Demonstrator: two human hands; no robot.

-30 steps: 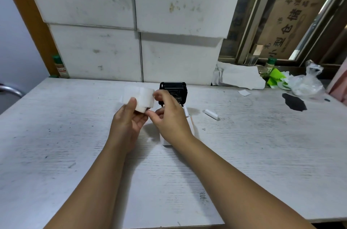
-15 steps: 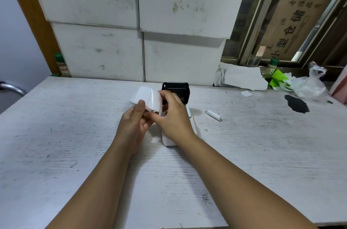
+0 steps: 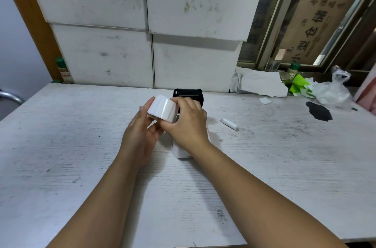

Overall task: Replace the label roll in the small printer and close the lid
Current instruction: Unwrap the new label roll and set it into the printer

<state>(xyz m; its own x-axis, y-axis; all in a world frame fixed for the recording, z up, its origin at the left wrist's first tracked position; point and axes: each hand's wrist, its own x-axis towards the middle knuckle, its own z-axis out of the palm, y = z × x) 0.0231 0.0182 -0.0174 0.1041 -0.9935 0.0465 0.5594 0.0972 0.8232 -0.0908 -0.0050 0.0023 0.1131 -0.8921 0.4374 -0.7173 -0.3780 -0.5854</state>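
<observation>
A white label roll [image 3: 161, 109] is held above the table between both hands, just in front of the small printer. My left hand [image 3: 140, 136] cups its left end and underside. My right hand [image 3: 188, 125] grips its right end with fingers curled over the top. The printer's white body [image 3: 180, 151] lies on the table under my right hand and is mostly hidden. Its black lid [image 3: 188, 94] stands open behind the roll.
A small white core or cap [image 3: 230, 124] lies on the table right of the printer. At the back right are crumpled white paper [image 3: 262, 85], a green scrap [image 3: 298, 85], a clear plastic bag [image 3: 331, 90], a black patch [image 3: 319, 112]. White wall blocks [image 3: 142, 44] stand behind.
The roll has turned and shifted right, closer to the printer's open lid. My right hand has moved from its near edge to a grip over its right end.
</observation>
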